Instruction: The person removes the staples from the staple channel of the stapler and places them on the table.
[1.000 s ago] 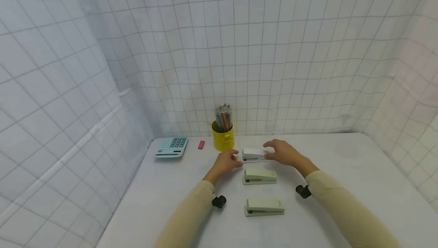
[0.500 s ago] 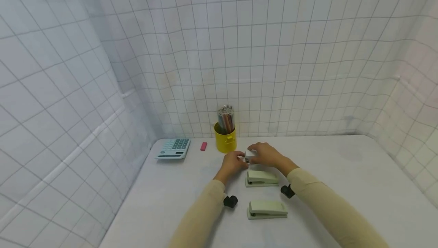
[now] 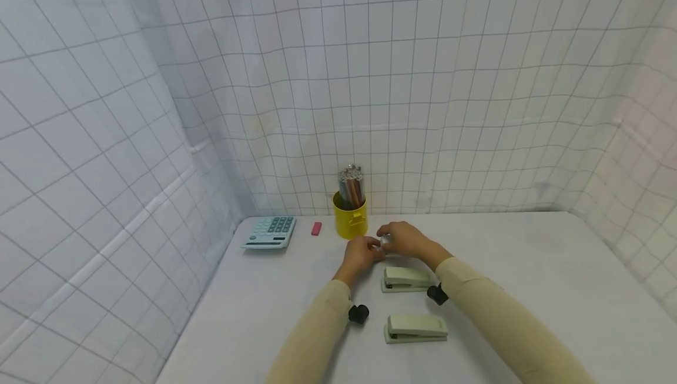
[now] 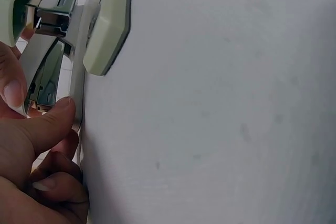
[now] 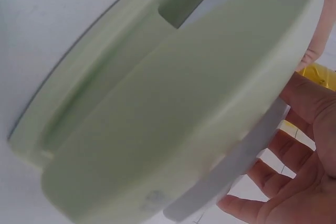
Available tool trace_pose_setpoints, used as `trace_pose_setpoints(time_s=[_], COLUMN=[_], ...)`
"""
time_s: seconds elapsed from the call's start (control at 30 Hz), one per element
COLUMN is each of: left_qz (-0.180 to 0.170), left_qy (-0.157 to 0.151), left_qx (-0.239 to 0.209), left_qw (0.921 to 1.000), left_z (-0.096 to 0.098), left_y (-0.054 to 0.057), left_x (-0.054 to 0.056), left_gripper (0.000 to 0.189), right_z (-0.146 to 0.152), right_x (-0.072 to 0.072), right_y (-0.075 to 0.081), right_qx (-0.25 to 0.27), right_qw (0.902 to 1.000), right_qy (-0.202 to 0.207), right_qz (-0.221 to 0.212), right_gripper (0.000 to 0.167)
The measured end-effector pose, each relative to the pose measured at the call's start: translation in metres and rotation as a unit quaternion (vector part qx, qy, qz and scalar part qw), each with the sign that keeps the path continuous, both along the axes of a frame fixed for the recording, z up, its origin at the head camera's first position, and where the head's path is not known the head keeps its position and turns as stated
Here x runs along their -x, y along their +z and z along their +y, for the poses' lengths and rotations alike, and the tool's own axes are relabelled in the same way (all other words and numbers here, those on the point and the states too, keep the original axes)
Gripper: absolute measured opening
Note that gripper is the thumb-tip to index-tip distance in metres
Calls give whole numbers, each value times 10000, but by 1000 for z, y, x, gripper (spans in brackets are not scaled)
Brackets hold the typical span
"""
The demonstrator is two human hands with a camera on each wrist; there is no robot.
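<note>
A white stapler (image 3: 386, 240) lies at the back of the table, mostly covered by both hands. My left hand (image 3: 361, 256) pinches the front end of its base; the thumb shows there in the left wrist view. My right hand (image 3: 406, 239) grips the stapler's upper arm from above, with fingers spread along the far side in the right wrist view. Just in front sits a pale green stapler (image 3: 407, 279), large in the right wrist view. A second pale green stapler (image 3: 416, 328) is nearer to me. All three point left, roughly in a column.
Behind the hands stands a yellow cup (image 3: 351, 223) full of pencils (image 3: 351, 189). A small pink eraser (image 3: 316, 229) and a light blue calculator (image 3: 270, 233) lie to the left. White gridded cloth (image 3: 402, 107) walls off the back and sides.
My right hand has moved left and closed over the white stapler. My left hand has come up to its front end. The green staplers have stayed in place.
</note>
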State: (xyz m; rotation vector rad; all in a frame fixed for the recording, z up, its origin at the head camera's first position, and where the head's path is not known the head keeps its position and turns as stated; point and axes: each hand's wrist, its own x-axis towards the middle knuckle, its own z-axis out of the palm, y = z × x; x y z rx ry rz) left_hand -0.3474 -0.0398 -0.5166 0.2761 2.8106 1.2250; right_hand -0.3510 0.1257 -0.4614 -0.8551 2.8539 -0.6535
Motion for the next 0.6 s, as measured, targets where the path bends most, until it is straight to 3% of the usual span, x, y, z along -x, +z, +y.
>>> trace_pose_setpoints(time_s=[0.3,0.6], left_qz=[215,224], left_qy=[-89,-51], left_qx=[5,221], left_qw=[9997,9995], left_z=[1,3], left_y=[-2,2], left_x=[-2,-5], left_gripper=[14,18], right_z=[0,20], right_x=[1,2], right_y=[-1,14], right_qx=[-186,366], right_qw=[9998,9992], right_qy=[-4,-56], right_qz=[-47,-123], right_gripper=[31,33])
